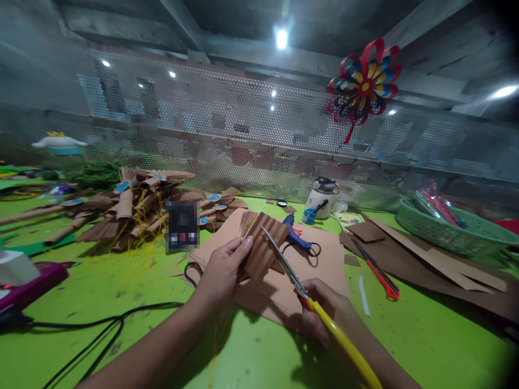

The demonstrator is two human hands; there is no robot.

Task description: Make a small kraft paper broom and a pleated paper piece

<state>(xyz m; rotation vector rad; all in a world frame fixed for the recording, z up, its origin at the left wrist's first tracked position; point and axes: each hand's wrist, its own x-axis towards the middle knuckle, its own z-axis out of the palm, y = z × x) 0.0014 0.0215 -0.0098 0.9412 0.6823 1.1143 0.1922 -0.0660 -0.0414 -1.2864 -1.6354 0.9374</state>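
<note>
Between the thumb and fingers of my left hand (pixel 222 268) is a pleated piece of brown paper (pixel 265 246), its folds showing as stripes. Yellow strings hang below that hand. My right hand (pixel 324 308) grips a pair of scissors (pixel 294 278) with yellow handles; the blades point up and left, over or against the pleated paper's right part. Whether they touch it I cannot tell. Under both hands lie sheets of tan paper (pixel 328 265). A blue glue gun (pixel 298 237) rests on the sheets just behind the pleated paper.
Paper brooms with yellow strings (pixel 125 205) pile up at the left, beside a blurred-out phone-like device (pixel 182 227). A black cable (pixel 117 319) crosses the left front. To the right are a red utility knife (pixel 381 278), brown paper (pixel 425 259) and a green basket (pixel 446 227). A bottle (pixel 322 197) stands behind.
</note>
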